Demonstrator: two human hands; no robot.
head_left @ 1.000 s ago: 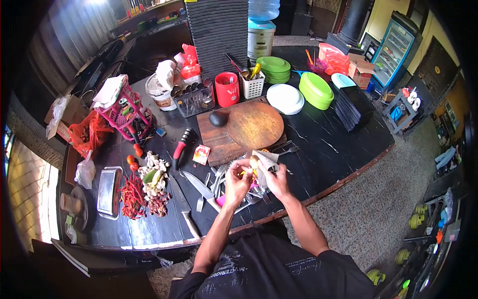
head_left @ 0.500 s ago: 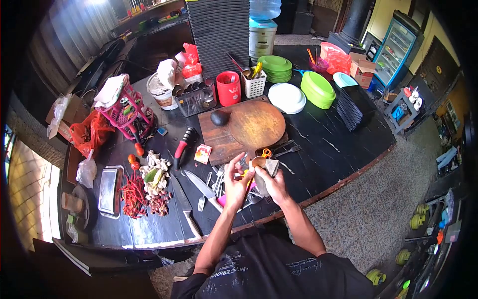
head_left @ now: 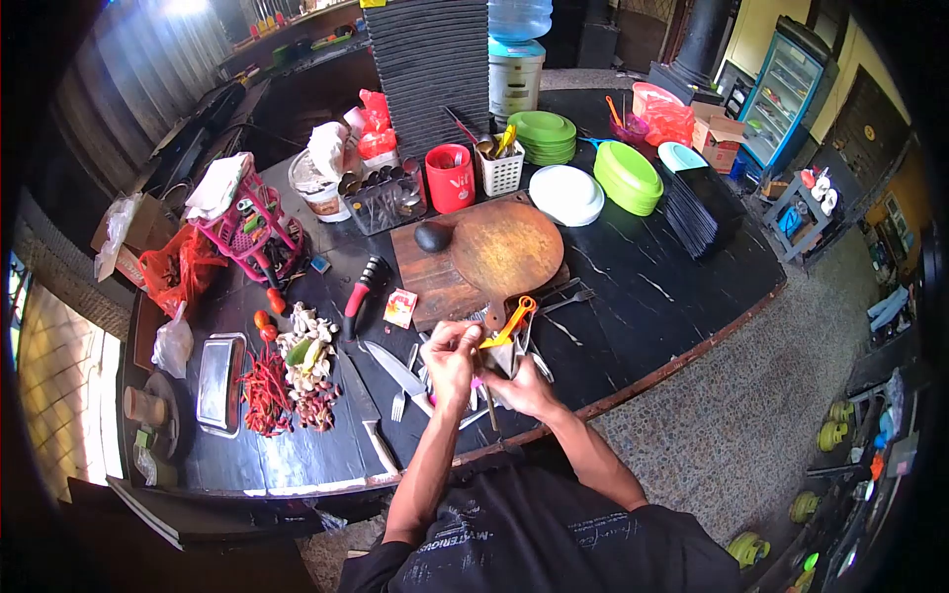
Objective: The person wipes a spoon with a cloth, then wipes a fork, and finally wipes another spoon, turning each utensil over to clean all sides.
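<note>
Item in hand: orange-handled utensil (head_left: 511, 322), held over cutlery pile (head_left: 415, 374) near front edge of counter (head_left: 652, 296), just below round wooden board (head_left: 506, 247). Lower end of utensil wrapped in grey napkin (head_left: 509, 358). Left hand (head_left: 450, 358): grip pinched on utensil. Right hand (head_left: 524, 390): grip closed around napkin from beneath. Large knife (head_left: 395, 368) laid left of pile; red chillies (head_left: 262, 390) further left.
</note>
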